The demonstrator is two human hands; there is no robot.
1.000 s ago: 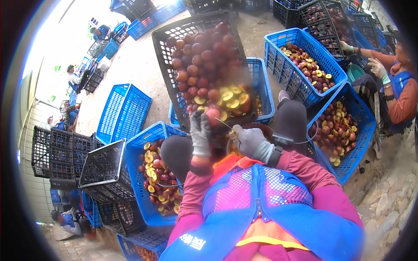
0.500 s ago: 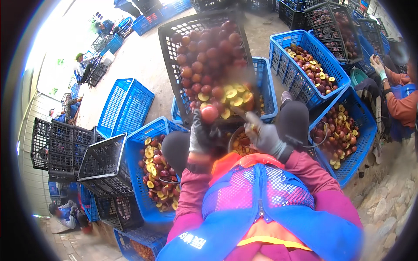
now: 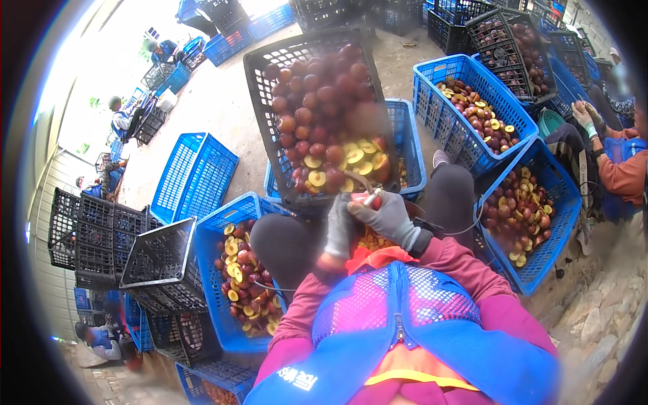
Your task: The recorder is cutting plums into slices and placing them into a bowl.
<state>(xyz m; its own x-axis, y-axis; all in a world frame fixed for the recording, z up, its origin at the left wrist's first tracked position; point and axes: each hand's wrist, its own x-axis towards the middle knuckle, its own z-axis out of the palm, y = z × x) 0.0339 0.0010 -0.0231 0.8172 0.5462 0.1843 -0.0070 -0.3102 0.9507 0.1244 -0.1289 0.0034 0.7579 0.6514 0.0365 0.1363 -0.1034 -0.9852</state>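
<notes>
Head view: both gloved hands have dropped lower, closed around a red plum and metal tool.

Gloved left hand and right hand close together, grip curled, forearms bent inward

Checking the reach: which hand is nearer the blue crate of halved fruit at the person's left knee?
Left. The left hand hangs just right of that blue crate; the right hand is farther right.

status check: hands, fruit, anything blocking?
Left hand and right hand, both gloved, closed together on a red fruit. Black crate of fruit directly ahead. Nothing between.
</notes>
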